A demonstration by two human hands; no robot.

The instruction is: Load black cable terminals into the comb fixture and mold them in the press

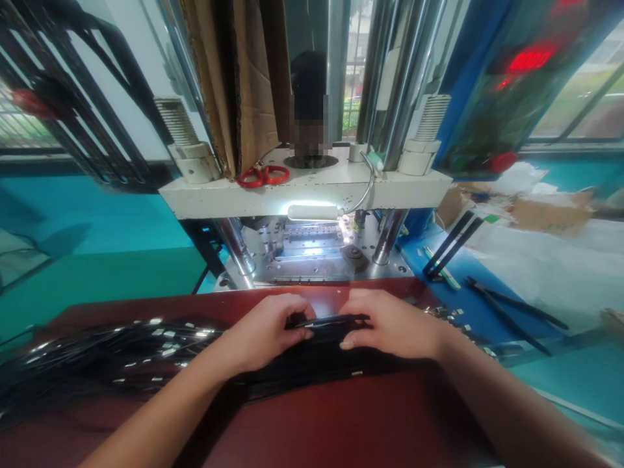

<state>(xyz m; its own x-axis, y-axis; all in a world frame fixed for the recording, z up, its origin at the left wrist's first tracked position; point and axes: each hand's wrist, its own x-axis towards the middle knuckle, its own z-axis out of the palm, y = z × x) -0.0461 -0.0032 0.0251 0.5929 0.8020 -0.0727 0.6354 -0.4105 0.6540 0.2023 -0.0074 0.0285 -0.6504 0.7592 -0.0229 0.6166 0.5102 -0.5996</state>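
Observation:
Both hands are over a bundle of thin black cables [312,364] on a dark red board. My left hand [268,328] curls its thumb and fingers round some of the cables at the middle of the bundle. Opposite it, my right hand [387,325] closes on the same cables, its thumb below and its fingers above. A short stretch of black cable runs between the two hands. Farther left, the cables [160,344] spread out, with small shiny metal pieces among them.
Beyond the board [341,422] stands a press with a lit lamp [314,212] above its metal die plate [312,260]. Red-handled scissors [263,175] lie on the press's crossbeam. Black tweezers [517,312] rest at the right, near white plastic bags [550,266].

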